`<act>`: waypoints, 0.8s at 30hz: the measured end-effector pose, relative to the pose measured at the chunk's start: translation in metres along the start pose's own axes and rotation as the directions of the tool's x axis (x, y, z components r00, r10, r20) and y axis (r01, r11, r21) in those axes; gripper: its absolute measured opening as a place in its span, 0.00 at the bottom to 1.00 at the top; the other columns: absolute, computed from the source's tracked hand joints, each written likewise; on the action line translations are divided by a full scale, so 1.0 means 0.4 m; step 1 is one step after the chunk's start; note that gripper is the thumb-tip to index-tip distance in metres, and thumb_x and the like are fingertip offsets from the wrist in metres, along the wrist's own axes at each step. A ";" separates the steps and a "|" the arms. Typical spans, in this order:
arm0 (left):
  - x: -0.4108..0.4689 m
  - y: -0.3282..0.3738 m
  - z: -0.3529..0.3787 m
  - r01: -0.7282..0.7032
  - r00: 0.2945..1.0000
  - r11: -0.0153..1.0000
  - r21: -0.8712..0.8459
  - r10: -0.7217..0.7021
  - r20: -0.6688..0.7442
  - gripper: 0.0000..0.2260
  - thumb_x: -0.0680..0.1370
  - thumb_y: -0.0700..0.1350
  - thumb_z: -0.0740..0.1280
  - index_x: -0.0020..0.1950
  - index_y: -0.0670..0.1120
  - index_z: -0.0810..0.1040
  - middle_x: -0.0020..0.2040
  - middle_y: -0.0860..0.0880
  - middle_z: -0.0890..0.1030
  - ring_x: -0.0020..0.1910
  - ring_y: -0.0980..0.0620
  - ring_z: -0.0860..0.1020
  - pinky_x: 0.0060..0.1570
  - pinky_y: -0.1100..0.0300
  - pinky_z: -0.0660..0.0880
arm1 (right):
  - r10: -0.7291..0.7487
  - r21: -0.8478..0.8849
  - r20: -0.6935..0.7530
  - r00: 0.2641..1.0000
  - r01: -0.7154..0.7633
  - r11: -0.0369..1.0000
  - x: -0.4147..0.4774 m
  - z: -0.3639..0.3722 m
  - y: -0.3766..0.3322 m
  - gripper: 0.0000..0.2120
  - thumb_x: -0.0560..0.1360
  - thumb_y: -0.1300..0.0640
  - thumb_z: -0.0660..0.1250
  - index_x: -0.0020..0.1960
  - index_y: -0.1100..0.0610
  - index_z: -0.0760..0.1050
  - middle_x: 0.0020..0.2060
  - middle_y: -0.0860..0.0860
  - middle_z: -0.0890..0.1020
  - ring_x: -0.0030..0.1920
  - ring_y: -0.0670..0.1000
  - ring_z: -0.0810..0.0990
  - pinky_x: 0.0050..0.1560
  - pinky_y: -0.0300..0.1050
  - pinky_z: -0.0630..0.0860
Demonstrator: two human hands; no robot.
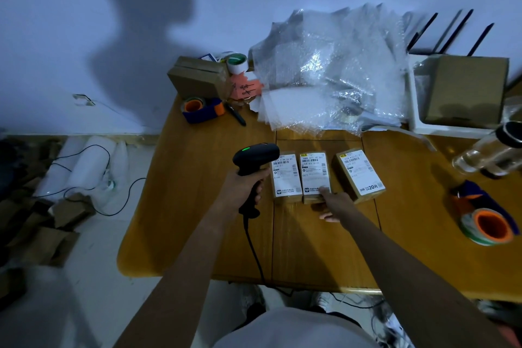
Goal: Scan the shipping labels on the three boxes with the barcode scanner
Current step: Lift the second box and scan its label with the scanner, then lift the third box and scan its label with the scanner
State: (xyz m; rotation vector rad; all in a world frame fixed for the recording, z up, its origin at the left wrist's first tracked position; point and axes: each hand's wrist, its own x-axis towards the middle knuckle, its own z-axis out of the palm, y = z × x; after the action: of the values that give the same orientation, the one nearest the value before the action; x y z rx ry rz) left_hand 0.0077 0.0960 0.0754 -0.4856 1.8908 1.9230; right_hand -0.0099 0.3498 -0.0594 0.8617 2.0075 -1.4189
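Observation:
Three small cardboard boxes with white shipping labels lie in a row on the wooden table (197,206): the left box (285,176), the middle box (314,175) and the right box (360,174), which is angled. My left hand (243,188) grips the handle of the black corded barcode scanner (255,157); its head shows a green light and sits just left of the left box. My right hand (333,203) rests at the near edge of the middle box, fingertips touching its label.
Bubble wrap (330,70) is heaped at the back. A cardboard box (196,76), tape rolls (193,106) and a black marker (236,114) sit back left. A white tray holding a box (466,90) stands back right, with a glass jar (491,150) and tape dispenser (485,223) on the right.

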 end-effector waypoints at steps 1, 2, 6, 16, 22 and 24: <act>0.001 0.000 0.000 0.000 1.000 1.000 -0.002 0.000 0.000 0.12 0.78 0.46 0.74 0.35 0.48 0.81 0.28 0.47 0.75 0.25 0.50 0.72 0.30 0.58 0.73 | 0.002 -0.009 0.002 1.000 -0.002 1.000 -0.005 0.002 -0.002 0.24 0.82 0.41 0.61 0.66 0.59 0.75 0.57 0.58 0.83 0.41 0.56 0.85 0.39 0.47 0.81; 0.002 -0.001 0.002 0.000 1.000 1.000 -0.003 0.000 0.002 0.11 0.78 0.46 0.74 0.36 0.47 0.81 0.28 0.47 0.75 0.25 0.50 0.72 0.29 0.58 0.73 | 0.003 -0.015 0.004 1.000 -0.003 1.000 -0.009 0.004 -0.004 0.24 0.82 0.41 0.61 0.67 0.59 0.75 0.56 0.58 0.82 0.41 0.55 0.85 0.40 0.47 0.81; 0.008 -0.001 0.004 0.005 1.000 1.000 0.010 -0.005 0.007 0.10 0.78 0.46 0.74 0.39 0.45 0.79 0.29 0.48 0.75 0.25 0.51 0.72 0.29 0.59 0.73 | 0.000 -0.045 0.009 1.000 0.001 0.999 -0.015 0.011 -0.003 0.25 0.82 0.40 0.60 0.68 0.58 0.73 0.51 0.55 0.81 0.41 0.55 0.86 0.44 0.49 0.82; 0.034 0.006 0.049 -0.011 0.998 1.000 0.012 0.011 0.054 0.08 0.79 0.44 0.73 0.44 0.42 0.80 0.29 0.47 0.74 0.24 0.51 0.71 0.26 0.60 0.73 | -0.242 -0.445 -0.225 0.944 0.121 0.887 -0.027 -0.025 -0.040 0.31 0.79 0.37 0.62 0.69 0.61 0.68 0.55 0.58 0.84 0.49 0.59 0.85 0.50 0.56 0.83; 0.049 0.019 0.098 -0.002 0.993 1.000 0.011 0.001 0.118 0.08 0.78 0.43 0.74 0.45 0.42 0.77 0.28 0.47 0.73 0.24 0.50 0.71 0.28 0.58 0.71 | -0.435 -0.593 -0.338 0.835 0.170 0.787 -0.051 -0.113 -0.074 0.23 0.81 0.47 0.64 0.68 0.63 0.69 0.64 0.61 0.77 0.63 0.64 0.78 0.56 0.56 0.76; 0.050 0.020 0.107 -0.006 0.991 1.000 0.017 0.004 0.135 0.08 0.78 0.43 0.74 0.44 0.43 0.77 0.28 0.47 0.73 0.24 0.50 0.71 0.29 0.57 0.71 | -0.448 -0.595 -0.363 0.817 0.167 0.786 -0.039 -0.141 -0.063 0.24 0.80 0.50 0.65 0.70 0.63 0.68 0.67 0.61 0.73 0.67 0.63 0.73 0.58 0.57 0.74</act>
State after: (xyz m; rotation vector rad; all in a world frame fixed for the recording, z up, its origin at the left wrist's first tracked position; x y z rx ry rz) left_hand -0.0123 0.1396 0.0731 -0.3368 1.8226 1.8908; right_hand -0.0219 0.3942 -0.0152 0.6765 2.8666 -0.7132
